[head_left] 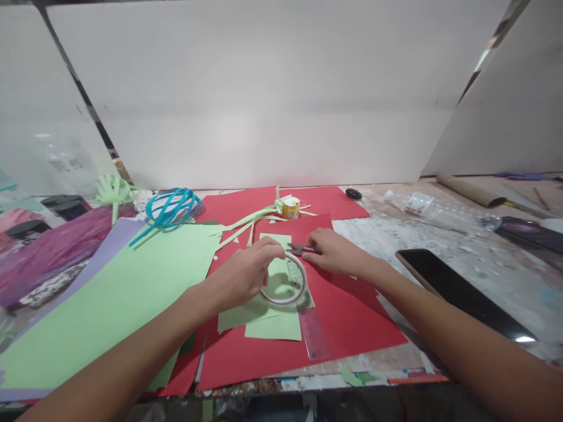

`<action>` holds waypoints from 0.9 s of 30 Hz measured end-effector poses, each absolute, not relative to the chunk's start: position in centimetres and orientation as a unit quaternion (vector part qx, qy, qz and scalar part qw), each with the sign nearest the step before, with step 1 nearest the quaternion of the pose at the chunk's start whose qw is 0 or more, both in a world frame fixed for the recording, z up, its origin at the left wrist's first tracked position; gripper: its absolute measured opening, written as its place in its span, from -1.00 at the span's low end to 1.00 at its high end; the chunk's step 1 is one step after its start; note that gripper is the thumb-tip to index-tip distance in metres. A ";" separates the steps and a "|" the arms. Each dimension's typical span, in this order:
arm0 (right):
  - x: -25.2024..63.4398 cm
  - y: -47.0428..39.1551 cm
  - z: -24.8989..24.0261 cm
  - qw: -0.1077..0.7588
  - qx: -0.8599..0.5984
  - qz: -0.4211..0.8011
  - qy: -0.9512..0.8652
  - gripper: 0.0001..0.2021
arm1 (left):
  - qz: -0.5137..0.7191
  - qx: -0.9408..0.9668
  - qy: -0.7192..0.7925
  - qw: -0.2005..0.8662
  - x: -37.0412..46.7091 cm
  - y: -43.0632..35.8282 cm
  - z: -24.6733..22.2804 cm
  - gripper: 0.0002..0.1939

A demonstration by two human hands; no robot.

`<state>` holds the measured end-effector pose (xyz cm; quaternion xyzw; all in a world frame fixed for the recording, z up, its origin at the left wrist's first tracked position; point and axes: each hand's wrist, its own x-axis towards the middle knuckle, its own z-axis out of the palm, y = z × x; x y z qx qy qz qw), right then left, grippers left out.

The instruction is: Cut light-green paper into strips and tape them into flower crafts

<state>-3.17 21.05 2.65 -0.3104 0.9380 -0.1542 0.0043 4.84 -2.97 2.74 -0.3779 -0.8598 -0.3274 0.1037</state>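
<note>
My left hand (253, 268) pinches the upper left rim of a thin white ring (303, 281), which looks like a roll of tape. Through the ring show pale green paper pieces (275, 328) and part of a clear ruler (314, 337), all on red paper (356, 316). Just to the right, my right hand (332, 252) has its fingers closed on small dark scissors (297, 249). Their blades point left, over the top of the green paper; the handles are mostly hidden by my fingers.
Behind the hands stands a small yellow glue pot (291, 208) beside green paper strips (250, 220). Large green sheets (145, 281) and a blue strip ball (173, 208) lie left. On the right are a phone (457, 293), a plastic bottle (435, 211) and a cardboard tube (470, 190).
</note>
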 end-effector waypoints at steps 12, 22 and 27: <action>-1.7 19.5 3.4 0.040 -0.248 -0.462 0.851 -0.71 | -0.277 -0.418 -0.843 0.195 4.9 -3.1 2.6 -0.44; -0.3 19.8 6.0 0.071 -0.302 -0.506 0.805 -0.60 | -0.310 -0.379 -0.847 0.204 4.4 -3.6 1.9 -0.52; -0.8 20.2 6.1 0.076 -0.340 -0.470 0.811 -0.62 | -0.348 -0.336 -0.850 0.210 4.4 -3.7 1.9 -0.65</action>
